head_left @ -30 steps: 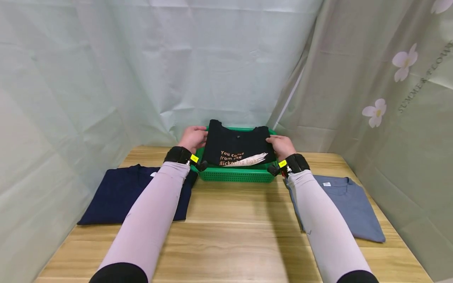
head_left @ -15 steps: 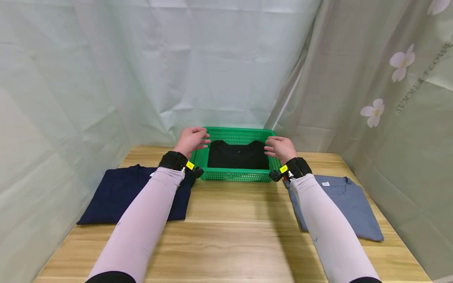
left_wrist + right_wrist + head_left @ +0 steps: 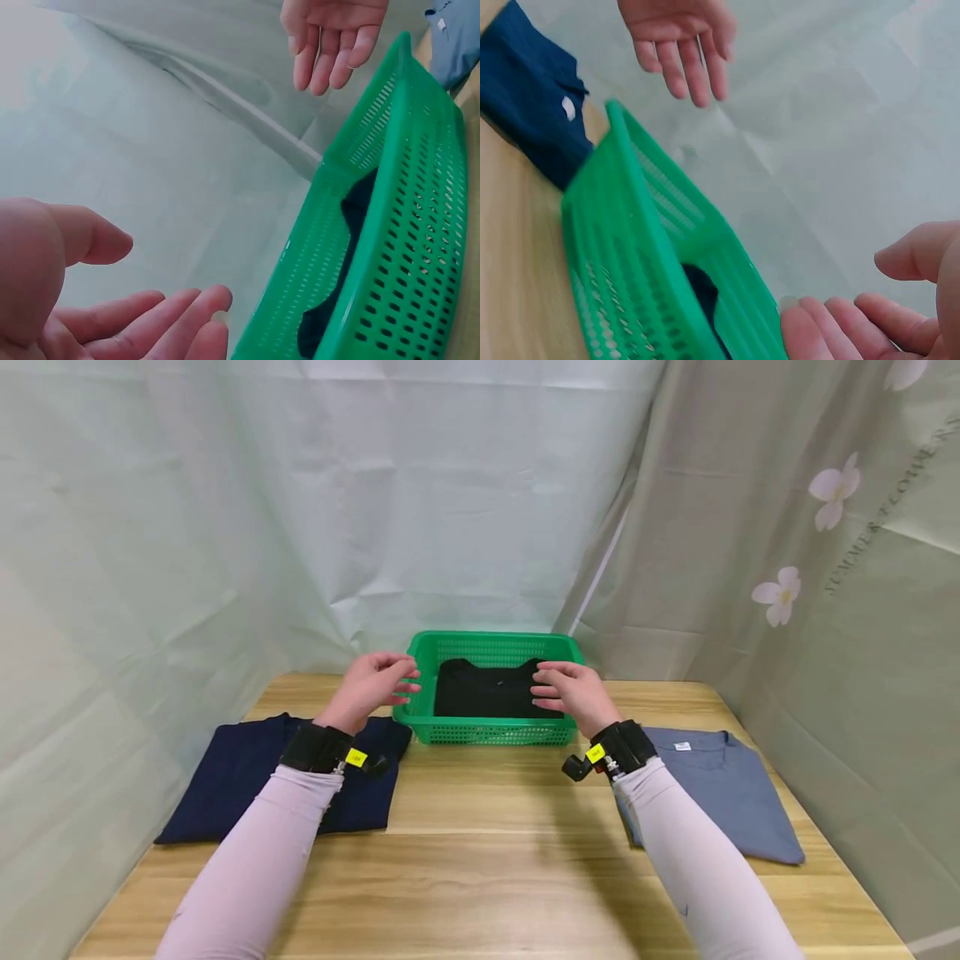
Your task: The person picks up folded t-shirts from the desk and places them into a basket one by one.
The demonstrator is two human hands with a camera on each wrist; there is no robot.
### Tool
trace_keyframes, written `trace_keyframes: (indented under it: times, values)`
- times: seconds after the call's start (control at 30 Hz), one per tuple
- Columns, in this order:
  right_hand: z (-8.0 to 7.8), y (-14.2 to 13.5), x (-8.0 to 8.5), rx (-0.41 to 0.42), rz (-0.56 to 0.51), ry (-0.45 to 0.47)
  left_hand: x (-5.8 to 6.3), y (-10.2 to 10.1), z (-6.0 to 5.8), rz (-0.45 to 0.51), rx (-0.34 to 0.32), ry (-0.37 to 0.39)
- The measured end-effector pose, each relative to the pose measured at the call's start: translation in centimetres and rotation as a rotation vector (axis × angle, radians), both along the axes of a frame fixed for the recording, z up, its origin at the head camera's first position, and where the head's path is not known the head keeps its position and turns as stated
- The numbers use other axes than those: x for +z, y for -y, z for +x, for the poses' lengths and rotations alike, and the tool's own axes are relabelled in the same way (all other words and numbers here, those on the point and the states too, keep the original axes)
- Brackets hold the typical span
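Pale curtains (image 3: 450, 510) surround a wood-grain table (image 3: 480, 885), where a folded navy shirt (image 3: 232, 777) and a folded grey-blue shirt (image 3: 738, 797) lie on either side of a green basket (image 3: 495, 732). Inside the basket lies the black shirt (image 3: 487, 693), neckline toward the far wall. Both the left hand (image 3: 371, 687) and right hand (image 3: 577, 693) hold nothing; their fingers are loosely bent, thumbs apart from them. A low fingertip could catch the rim and shift the basket, or brush the black shirt and ruck its folds; a dropped left sleeve (image 3: 251, 860) might drag the navy shirt askew.
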State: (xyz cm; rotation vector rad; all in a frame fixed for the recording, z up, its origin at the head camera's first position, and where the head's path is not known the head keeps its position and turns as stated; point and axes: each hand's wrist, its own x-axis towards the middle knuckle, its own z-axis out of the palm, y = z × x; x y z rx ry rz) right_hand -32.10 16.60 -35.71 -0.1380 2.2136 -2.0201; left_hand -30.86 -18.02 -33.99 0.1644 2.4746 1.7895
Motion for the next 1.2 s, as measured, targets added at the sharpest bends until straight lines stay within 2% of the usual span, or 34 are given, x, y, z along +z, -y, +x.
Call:
trace_keyframes:
  times: [0.27,0.57,0.77,0.97,1.2]
  values:
    - [3.2,1.6,-0.8,0.097,0.002,-0.019,-1.0,2.2,3.1,-0.047,-0.005,0.000]
    - [6.0,4.5,-2.4,0.226,0.013,-0.040,-3.4,7.2,6.3,-0.097,0.058,0.001]
    - [6.9,6.8,-4.2,0.281,0.005,-0.006,-5.3,10.8,7.3,-0.122,0.107,0.024]
    - [7.3,8.6,-6.4,0.315,0.004,0.038,-7.1,13.9,7.9,-0.159,0.153,0.052]
    - [7.4,10.3,-8.3,0.349,0.041,0.033,-8.6,16.9,8.5,-0.168,0.191,0.075]
